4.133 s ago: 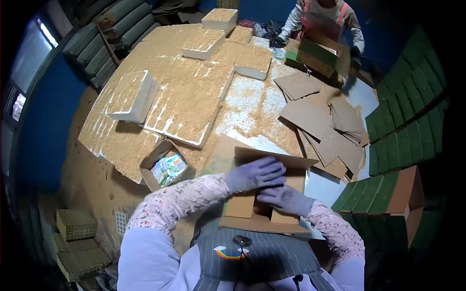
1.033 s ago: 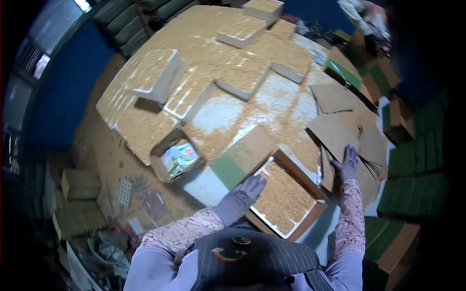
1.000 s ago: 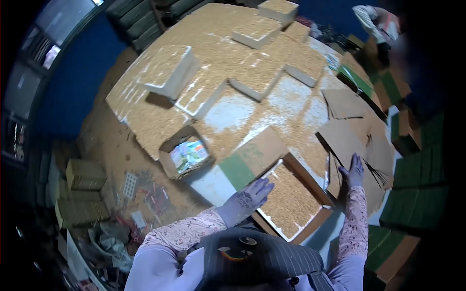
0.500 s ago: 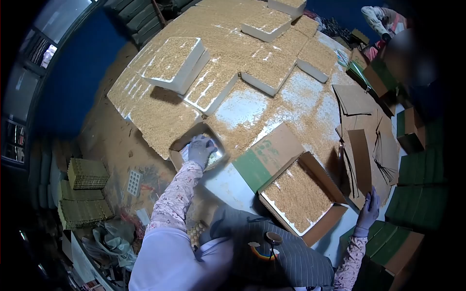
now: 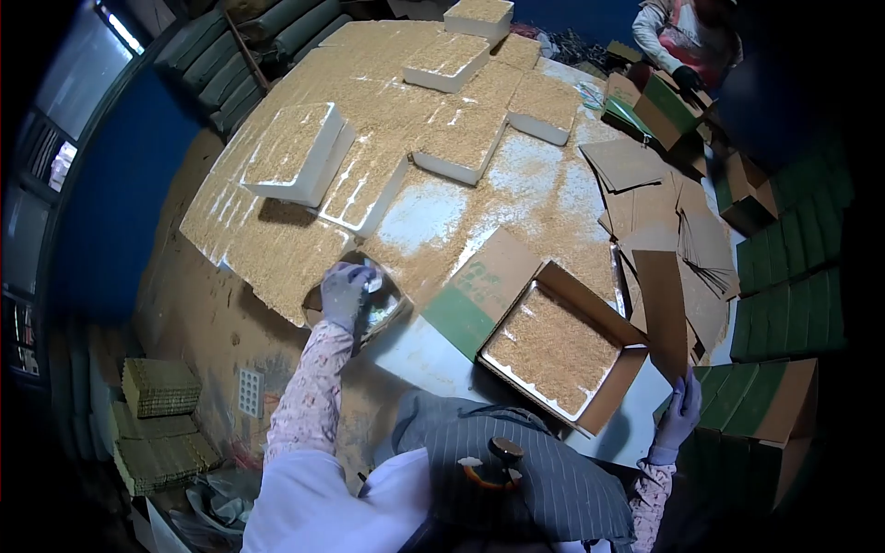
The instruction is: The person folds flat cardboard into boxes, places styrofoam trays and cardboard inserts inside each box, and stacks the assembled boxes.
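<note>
My left hand (image 5: 345, 293), gloved, is inside a small open cardboard box (image 5: 399, 309) at the table edge. Its fingers pinch a small whitish piece (image 5: 373, 282), too blurred to name, and more pale bits lie below it. My right hand (image 5: 680, 415), also gloved, has its fingers closed at the lower end of a brown cardboard strip (image 5: 662, 309), which stands up beside the larger carton. Between my hands sits that open carton (image 5: 604, 324), with a green-and-brown flap (image 5: 479, 295) folded out. Inside it lies a white tray filled with tan grains (image 5: 553, 350).
Grain-covered white foam trays (image 5: 286, 152) spread over the table, some stacked. Flattened cardboard sheets (image 5: 664, 203) lie at the right, near green cartons (image 5: 788, 309). Another person (image 5: 687, 46) handles boxes at the far right. Stacked egg trays (image 5: 161, 387) stand on the floor at left.
My left hand has lifted slightly within the small box, and a whitish piece now shows at its fingers. The cardboard strip at my right hand has shifted towards me. The whole view has swung a little.
</note>
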Demonstrator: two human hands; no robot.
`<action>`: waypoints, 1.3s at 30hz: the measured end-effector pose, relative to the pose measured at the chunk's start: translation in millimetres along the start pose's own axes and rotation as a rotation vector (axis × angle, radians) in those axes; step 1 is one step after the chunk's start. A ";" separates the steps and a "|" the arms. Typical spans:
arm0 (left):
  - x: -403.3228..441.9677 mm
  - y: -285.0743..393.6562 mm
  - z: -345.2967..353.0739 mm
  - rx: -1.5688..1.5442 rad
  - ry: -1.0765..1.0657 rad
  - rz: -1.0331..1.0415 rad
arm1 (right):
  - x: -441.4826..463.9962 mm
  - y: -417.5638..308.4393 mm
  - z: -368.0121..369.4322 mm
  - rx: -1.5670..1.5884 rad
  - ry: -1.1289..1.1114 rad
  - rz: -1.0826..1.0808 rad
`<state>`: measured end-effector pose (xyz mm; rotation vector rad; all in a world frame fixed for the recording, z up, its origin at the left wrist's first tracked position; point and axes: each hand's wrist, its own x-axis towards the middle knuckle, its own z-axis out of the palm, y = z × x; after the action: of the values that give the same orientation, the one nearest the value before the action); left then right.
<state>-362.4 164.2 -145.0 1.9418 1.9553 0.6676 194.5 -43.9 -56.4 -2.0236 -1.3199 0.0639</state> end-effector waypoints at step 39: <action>-31.6 193.6 120.1 -0.214 -0.993 -0.167 | -57.3 22.9 148.4 0.720 -0.373 0.571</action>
<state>-133.5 141.4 -148.5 1.4942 1.3077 -0.1454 125.6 -17.3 -199.2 -1.7090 -0.7053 1.0601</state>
